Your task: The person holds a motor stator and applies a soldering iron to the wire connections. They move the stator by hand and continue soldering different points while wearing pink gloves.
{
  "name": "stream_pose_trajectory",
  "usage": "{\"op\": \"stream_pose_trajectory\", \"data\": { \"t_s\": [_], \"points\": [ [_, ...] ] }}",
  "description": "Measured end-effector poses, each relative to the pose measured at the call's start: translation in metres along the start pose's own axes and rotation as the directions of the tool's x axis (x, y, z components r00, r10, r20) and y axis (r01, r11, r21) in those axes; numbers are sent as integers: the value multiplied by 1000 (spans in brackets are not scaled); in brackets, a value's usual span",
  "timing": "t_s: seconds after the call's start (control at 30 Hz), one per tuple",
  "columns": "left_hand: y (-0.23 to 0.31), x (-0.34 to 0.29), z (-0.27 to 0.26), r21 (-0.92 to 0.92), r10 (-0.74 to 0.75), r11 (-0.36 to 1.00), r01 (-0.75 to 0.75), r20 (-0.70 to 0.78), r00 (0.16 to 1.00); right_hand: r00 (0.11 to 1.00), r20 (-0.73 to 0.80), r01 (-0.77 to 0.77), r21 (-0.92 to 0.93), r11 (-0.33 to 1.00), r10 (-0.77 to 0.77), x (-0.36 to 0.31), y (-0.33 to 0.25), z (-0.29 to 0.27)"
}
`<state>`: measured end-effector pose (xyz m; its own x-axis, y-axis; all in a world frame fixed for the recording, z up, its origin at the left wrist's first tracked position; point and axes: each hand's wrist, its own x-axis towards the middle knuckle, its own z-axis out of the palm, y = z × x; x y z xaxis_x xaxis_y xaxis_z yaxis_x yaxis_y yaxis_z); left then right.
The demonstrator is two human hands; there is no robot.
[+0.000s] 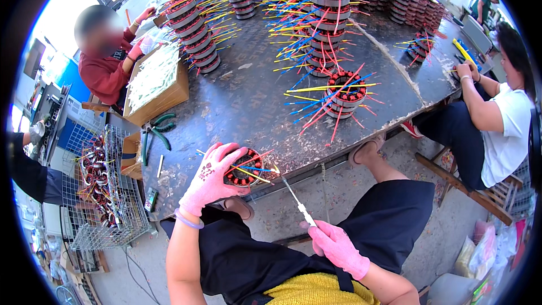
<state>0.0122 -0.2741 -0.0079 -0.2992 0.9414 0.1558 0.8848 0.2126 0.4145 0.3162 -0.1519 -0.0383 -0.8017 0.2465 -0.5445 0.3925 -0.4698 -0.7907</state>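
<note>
One wound stator (245, 168), at the near edge of the workbench (226, 118), grasped around its outer side by the left hand (212, 176); white-handled tool (303, 210) clasped in the right hand (339, 247), just off that edge. Probably dense and rigid, with flexible leads (261, 178) easily strained; best held by that outer side.

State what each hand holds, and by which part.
Left hand: a wire-wound ring, by its outer side. Right hand: a thin white-handled tool, by the handle's end.
</note>
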Motion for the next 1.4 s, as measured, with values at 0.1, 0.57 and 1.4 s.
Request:
{"op": "stream_pose_trajectory", "data": {
  "t_s": [0.1,0.57,1.4],
  "points": [
    [0,0,0,-6,5,1000,-5,-3,1000,1000,-1,-2,-5,1000,2,-1,-3,0],
    [0,0,-2,6,-1,1000,1,20,1000,1000,0,2,-28,1000,-2,0,-2,0],
    [1,1,-3,7,-15,1000,15,34,999,1000,5,19,-37,999,-19,0,-4,0]
  ]
}}
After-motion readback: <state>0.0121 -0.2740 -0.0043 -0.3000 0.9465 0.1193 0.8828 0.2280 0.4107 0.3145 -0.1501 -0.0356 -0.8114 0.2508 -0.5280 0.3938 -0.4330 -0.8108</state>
